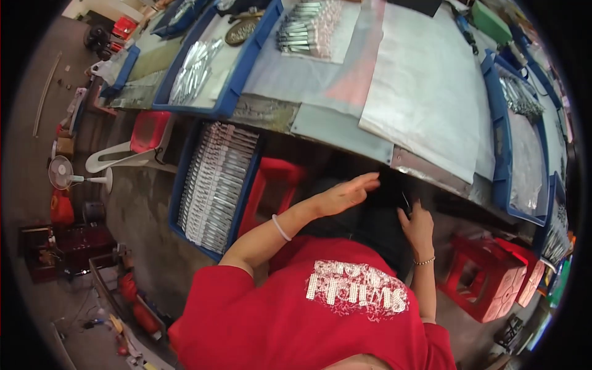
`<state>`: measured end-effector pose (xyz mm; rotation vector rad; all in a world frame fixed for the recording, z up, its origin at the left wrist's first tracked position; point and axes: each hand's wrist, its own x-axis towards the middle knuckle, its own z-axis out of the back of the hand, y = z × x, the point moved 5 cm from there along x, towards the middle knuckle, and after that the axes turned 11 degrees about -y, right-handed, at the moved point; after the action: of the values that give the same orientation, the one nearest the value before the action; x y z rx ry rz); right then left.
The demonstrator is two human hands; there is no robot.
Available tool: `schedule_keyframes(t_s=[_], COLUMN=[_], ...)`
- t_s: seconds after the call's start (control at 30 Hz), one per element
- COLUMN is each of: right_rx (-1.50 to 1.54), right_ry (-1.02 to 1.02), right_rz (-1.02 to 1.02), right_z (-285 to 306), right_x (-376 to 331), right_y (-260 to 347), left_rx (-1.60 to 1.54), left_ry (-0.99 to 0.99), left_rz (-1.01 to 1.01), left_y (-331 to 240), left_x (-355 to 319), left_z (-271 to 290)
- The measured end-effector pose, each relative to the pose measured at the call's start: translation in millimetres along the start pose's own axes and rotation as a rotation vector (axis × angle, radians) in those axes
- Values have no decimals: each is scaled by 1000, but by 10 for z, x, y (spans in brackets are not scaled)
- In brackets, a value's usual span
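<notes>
My left hand (348,195) hovers above my lap, just in front of the table edge, with its fingers stretched out and nothing visible in it. Lower and to the right, my right hand (419,229) is closed by my thigh. A thin shiny metal piece (405,200) shows at its fingertips; its kind is too small and dark to make out. The table (345,132) stands right before both hands, its front edge lined with metal. On it, farther back, lies a row of slim silver pieces with pinkish wrapped ends (308,31).
Left of me a blue tray (174,206) of neatly rowed silver pieces rests by a red stool (271,185). Blue trays of loose silver parts (194,71) and clear bags (525,163) flank the tabletop. More red stools (484,277) stand at right; a white fan (61,172) at far left.
</notes>
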<state>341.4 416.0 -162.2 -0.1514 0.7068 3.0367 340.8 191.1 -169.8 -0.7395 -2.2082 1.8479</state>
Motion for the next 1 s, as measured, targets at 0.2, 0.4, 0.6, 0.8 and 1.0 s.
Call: schedule_keyframes(t_s=[0.2, 0.4, 0.6, 0.8, 1.0], right_rx=[568, 665, 645, 648, 691], right_ry=[117, 216, 344, 358, 361], right_rz=[137, 160, 199, 82, 70], right_z=[-104, -402, -517, -759, -928], right_x=[-88, 0, 85, 144, 244], right_y=[435, 820, 1088, 1011, 971], left_rx=[-1258, -1264, -1248, -901, -551], left_ry=[60, -54, -70, -71, -276], left_rz=[107, -16, -82, 22, 203], left_y=[-544, -566, -436, -362, -518], left_x=[-480, -524, -631, -762, -911], left_z=[-36, 338, 516, 489, 414])
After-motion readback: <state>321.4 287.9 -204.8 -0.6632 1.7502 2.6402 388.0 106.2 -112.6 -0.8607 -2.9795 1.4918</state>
